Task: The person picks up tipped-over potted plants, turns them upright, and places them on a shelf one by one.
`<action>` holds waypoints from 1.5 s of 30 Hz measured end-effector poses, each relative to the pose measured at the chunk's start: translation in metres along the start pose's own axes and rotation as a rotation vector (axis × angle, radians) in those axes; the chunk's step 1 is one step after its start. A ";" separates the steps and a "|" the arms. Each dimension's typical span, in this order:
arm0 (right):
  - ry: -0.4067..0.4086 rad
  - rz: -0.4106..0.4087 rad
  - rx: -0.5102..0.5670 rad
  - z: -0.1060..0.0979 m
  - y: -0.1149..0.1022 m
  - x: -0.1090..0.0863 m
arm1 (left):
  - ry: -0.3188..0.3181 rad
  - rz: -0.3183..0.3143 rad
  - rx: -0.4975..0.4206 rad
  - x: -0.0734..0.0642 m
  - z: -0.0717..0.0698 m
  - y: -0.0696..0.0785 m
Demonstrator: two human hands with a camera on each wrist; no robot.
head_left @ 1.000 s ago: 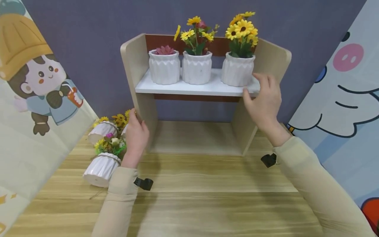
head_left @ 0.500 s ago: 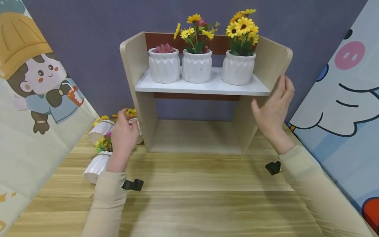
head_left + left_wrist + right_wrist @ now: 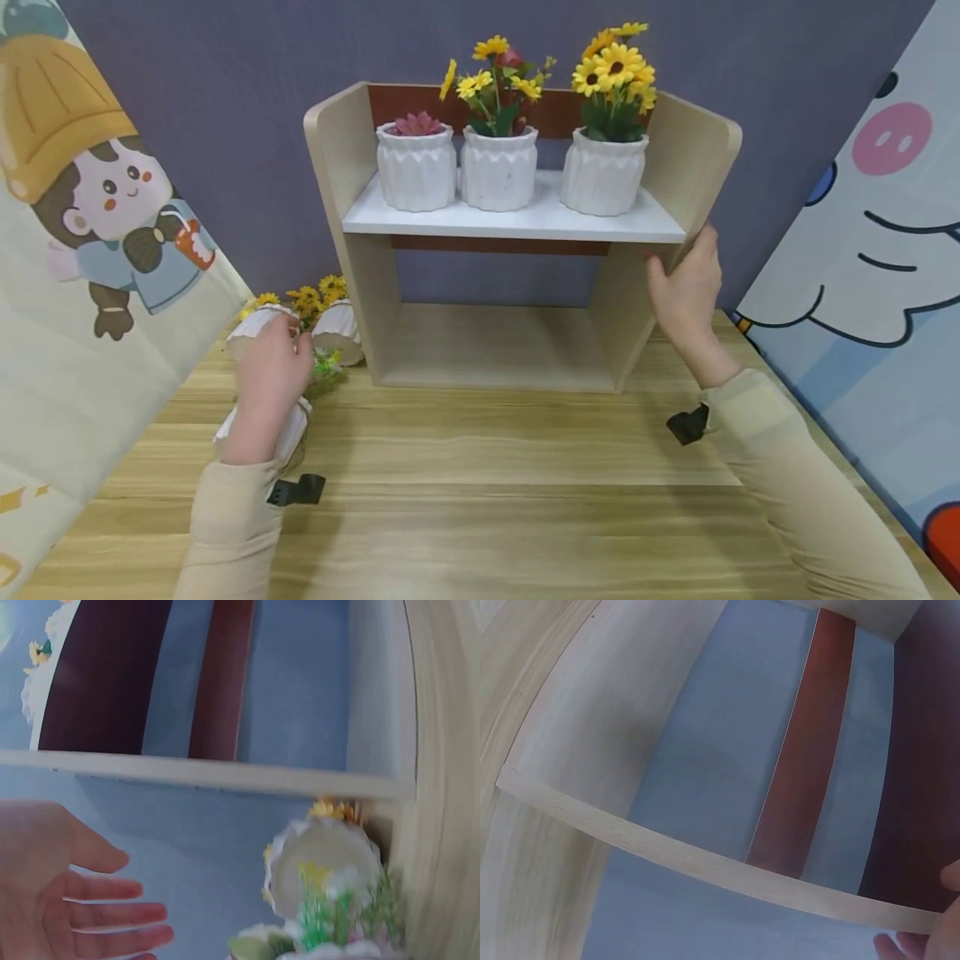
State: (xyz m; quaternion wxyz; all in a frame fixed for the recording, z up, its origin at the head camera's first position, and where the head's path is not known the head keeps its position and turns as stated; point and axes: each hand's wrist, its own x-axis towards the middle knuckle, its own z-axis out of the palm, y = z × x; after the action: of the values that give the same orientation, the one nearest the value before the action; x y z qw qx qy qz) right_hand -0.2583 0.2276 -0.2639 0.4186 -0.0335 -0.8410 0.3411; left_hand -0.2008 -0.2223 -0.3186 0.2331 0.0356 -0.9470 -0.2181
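A two-tier wooden shelf (image 3: 517,223) stands on the table. My right hand (image 3: 688,287) grips its right side panel, thumb on the inner face and fingers round the outside; in the right wrist view the fingertips (image 3: 891,949) show at the panel's edge. My left hand (image 3: 266,379) is over the white flowerpots at the left, fingers fairly straight and holding nothing in the left wrist view. Beneath it lies a flowerpot (image 3: 296,429) on its side, partly hidden by the hand and wrist. Behind lie another flowerpot (image 3: 251,323) and a tipped flowerpot (image 3: 339,329) with yellow flowers.
On the upper board stand a pot with a pink succulent (image 3: 416,171), a pot with mixed flowers (image 3: 498,171) and a pot of yellow daisies (image 3: 602,175). Cartoon panels (image 3: 135,242) flank the wooden table (image 3: 480,500); a grey-blue wall (image 3: 247,83) is behind.
My left hand has moved from the shelf's left side leftward and down over the lying flowerpots. My right hand has left the daisy pot's side and come down onto the right panel.
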 end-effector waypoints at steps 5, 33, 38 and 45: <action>-0.011 0.039 0.000 0.002 0.001 0.003 | -0.011 -0.045 0.071 -0.011 -0.003 -0.013; -0.031 0.042 -0.049 0.001 0.009 0.004 | -0.166 -0.244 0.402 -0.043 0.026 -0.020; -0.026 0.051 -0.044 0.003 0.008 0.004 | -0.221 -0.266 0.454 -0.042 0.032 -0.021; -0.024 0.050 -0.014 0.007 0.008 0.003 | -0.133 -0.302 0.416 -0.041 0.040 -0.035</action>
State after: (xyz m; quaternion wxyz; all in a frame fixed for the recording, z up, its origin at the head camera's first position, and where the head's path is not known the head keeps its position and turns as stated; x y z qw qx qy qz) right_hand -0.2667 0.2311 -0.2696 0.3998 -0.0534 -0.8471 0.3460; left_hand -0.1834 -0.2315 -0.3832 0.1229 0.2093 -0.9687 -0.0528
